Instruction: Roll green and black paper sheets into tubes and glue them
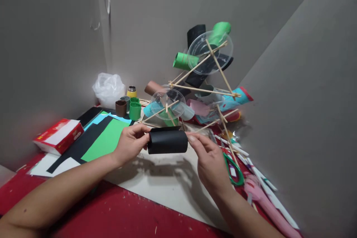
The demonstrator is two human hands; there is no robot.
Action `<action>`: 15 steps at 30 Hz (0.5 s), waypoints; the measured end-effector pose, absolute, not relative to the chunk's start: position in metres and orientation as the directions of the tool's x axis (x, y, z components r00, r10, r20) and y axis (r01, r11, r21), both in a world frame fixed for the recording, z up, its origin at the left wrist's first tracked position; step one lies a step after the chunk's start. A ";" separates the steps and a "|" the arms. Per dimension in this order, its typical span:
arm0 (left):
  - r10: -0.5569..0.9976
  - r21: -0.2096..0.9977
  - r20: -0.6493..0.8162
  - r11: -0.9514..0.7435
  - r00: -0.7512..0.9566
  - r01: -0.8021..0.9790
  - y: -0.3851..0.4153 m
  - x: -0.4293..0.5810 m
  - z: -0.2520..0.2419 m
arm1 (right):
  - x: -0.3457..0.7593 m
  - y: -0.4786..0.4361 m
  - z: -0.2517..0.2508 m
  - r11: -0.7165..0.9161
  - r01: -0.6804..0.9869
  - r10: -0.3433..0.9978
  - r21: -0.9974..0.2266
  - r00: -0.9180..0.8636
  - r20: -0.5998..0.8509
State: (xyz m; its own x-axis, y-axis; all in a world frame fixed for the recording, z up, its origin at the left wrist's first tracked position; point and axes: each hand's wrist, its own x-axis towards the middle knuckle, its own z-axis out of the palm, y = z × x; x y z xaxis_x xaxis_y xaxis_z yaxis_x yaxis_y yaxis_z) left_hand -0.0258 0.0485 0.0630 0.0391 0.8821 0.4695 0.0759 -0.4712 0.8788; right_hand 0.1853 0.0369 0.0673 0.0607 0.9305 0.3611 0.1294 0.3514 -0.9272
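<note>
A piece of black paper [168, 142], curled into a tube with one edge standing apart along the top, is held level above the pale board [156, 182]. Its left end is pinched between the thumb and fingers of my left hand [131, 143]. At the right end, my right hand [210, 158] grips it by thumb and fingertips. Behind the tube stands a structure of wooden sticks [202, 88] with clear plastic discs [196, 65] and coloured paper tubes [186, 60]. Green-handled scissors [235, 173] lie close to my right wrist.
Coloured paper sheets [104, 141] and a red tissue box [59, 135] lie left. Small paper cups [135, 111], a yellow bottle [131, 91] and a white plastic bag [108, 89] stand behind. On the right are a pink glue gun [267, 200] and white sticks [263, 180]. Walls enclose the red table [131, 215].
</note>
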 end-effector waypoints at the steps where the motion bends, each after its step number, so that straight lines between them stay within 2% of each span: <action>1: 0.933 0.934 0.357 -0.356 0.036 -0.021 0.050 -0.025 0.067 | 0.186 0.038 0.070 0.373 0.133 0.920 -0.918 0.074 0.384; 3: 0.976 0.967 0.207 -0.193 0.067 -0.168 0.053 -0.025 0.071 | 0.186 0.040 0.074 0.392 0.105 0.912 -0.914 0.083 0.401; 6: 0.988 0.966 0.108 -0.078 0.113 -0.247 0.058 -0.025 0.070 | 0.186 0.042 0.077 0.334 0.043 0.942 -0.941 -0.011 0.334; 10: 0.986 0.973 0.070 -0.034 0.153 -0.227 0.058 -0.023 0.062 | 0.182 0.041 0.080 0.232 0.018 0.956 -0.972 -0.191 0.225; 15: 0.989 0.981 0.076 -0.051 0.130 -0.187 0.049 -0.016 0.061 | 0.174 0.037 0.078 0.188 -0.073 0.965 -0.980 -0.172 0.198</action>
